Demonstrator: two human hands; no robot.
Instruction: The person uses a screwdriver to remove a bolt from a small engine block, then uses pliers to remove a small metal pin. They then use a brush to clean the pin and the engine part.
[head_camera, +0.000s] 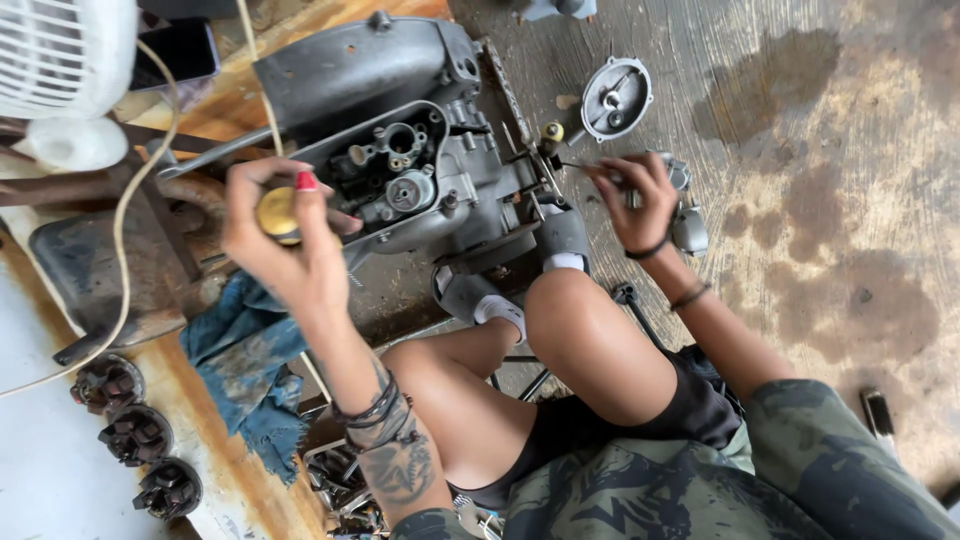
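Camouflage-patterned shirt (720, 480) fills the bottom right of the frame, closest to the lens, with two bare knees (590, 340) rising from black shorts just above it. Up from the lower centre comes the left forearm, tattooed and ringed with dark bands, and the left hand (275, 240) sits in the left-centre of the frame, fingers curled snugly around a small round brass-coloured part (277, 212); a red-painted thumbnail shows on top. That hand hovers right against the open face of the grey engine casing (400, 130), which stretches across the upper middle of the frame with its ports and fittings exposed.

Over to the right-centre, the right hand (635, 195) is pinched tight on a thin metal tool (590, 168), its tip pointing left toward the casing's edge; whatever else sits under those fingers is hidden. Just behind that hand lies a grey metal component (688, 225) on the floor. A round metal cover (615, 97) rests on the stained concrete floor (850, 200) at upper centre-right, apart from both hands.

Left of the knees, a blue rag (245, 360) drapes over a rusty surface. Three dark round parts (135, 435) line up at lower left, and a white fan (60, 50) sits in the upper left corner.
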